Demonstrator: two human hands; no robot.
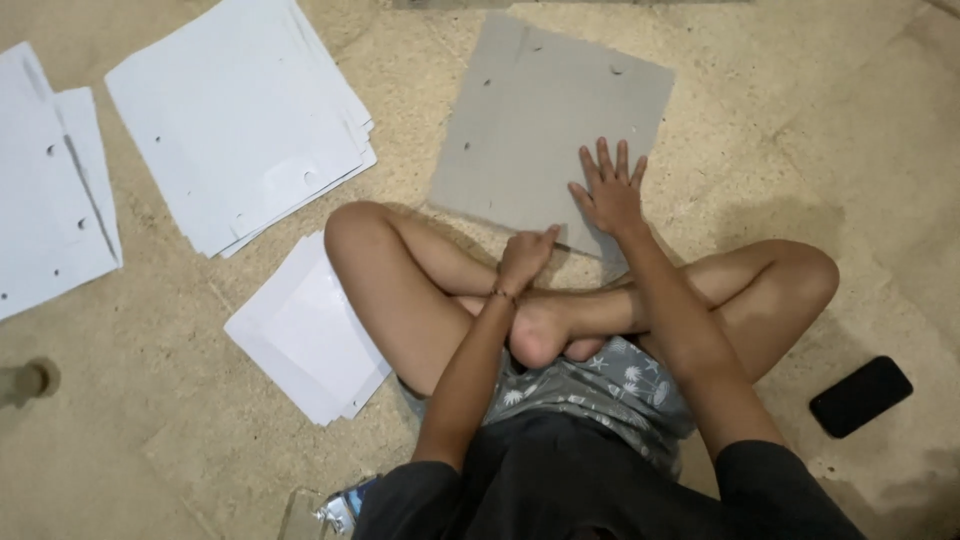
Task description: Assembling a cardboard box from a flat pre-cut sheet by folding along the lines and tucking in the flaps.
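Observation:
I sit cross-legged on the floor. A grey cardboard sheet (540, 120) with small punched holes lies flat in front of my legs. My right hand (608, 190) rests palm down on its near right part, fingers spread. My left hand (526, 253) is at the sheet's near edge, fingers curled with the thumb touching the edge; whether it grips the sheet is unclear.
A stack of white sheets (240, 115) lies to the far left, another white pile (45, 185) at the left edge, and a smaller white stack (300, 335) beside my left knee. A black phone (860, 396) lies on the floor at right.

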